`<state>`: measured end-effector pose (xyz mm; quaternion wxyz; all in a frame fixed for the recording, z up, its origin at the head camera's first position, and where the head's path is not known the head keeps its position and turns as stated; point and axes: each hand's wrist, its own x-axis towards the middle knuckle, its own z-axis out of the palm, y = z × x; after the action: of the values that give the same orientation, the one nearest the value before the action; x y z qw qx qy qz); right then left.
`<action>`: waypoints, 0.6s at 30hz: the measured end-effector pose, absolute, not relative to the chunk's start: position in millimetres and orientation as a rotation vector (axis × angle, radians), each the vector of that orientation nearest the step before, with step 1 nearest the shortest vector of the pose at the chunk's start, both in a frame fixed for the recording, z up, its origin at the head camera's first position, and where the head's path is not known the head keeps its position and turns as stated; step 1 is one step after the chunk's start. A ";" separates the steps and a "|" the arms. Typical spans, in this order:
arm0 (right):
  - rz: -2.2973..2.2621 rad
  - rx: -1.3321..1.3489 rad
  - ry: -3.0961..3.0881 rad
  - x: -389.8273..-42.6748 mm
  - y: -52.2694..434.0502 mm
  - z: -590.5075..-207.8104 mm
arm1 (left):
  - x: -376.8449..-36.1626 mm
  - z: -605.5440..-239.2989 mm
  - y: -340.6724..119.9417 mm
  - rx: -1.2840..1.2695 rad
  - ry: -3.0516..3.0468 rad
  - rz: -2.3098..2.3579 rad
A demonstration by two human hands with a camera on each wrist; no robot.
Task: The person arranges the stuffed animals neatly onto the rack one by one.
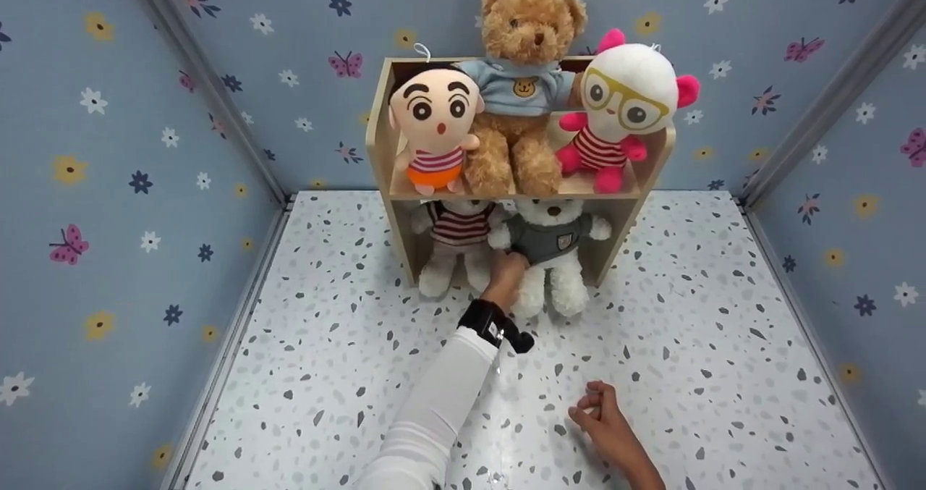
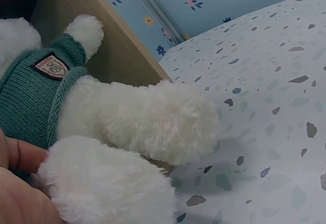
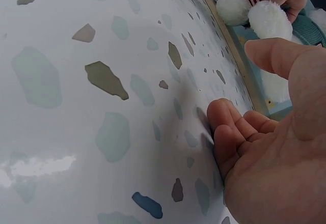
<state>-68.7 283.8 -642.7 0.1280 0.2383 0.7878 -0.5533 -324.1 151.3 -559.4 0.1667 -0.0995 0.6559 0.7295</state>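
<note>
At the centre of the frame, a person's left hand point(image 1: 505, 271) reaches into the lower compartment of a small pale wooden shelf unit point(image 1: 379, 139), fingers curled against the side of a white plush bear in a teal knitted sweater point(image 1: 550, 255). The bear sits on the speckled white worktop point(image 1: 723, 345), legs jutting out from under the shelf, shoulder to shoulder with a white plush bear in a red-striped shirt point(image 1: 454, 240). The wrist view shows the thumb point(image 2: 23, 155) pressed to the knit beside a fluffy leg; whether the fingers fully close round the body cannot be told. The right hand point(image 1: 604, 421) rests low in the frame on the worktop, fingers loosely curled, holding nothing. On the upper shelf sit a cartoon boy doll point(image 1: 434, 124), a brown teddy in a blue shirt point(image 1: 522, 85) and a white bespectacled doll with pink ears point(image 1: 622, 106). The bear looks light, soft and squashy; the torso under the sweater seems the surest place to take hold
</note>
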 end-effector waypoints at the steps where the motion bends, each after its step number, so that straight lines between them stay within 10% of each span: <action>1: -1.611 0.696 2.290 -69.1 283.7 -642.7 | -324.7 -559.6 152.3 -0.282 1.875 2.089; 18: -1.649 0.639 2.274 -68.0 278.1 -645.9 | -340.4 -582.1 154.5 -0.289 1.885 2.125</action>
<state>-68.0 278.1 -645.9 0.1300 0.2201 0.7826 -0.5676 -340.4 154.5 -582.1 0.1429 -0.1001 0.6534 0.7366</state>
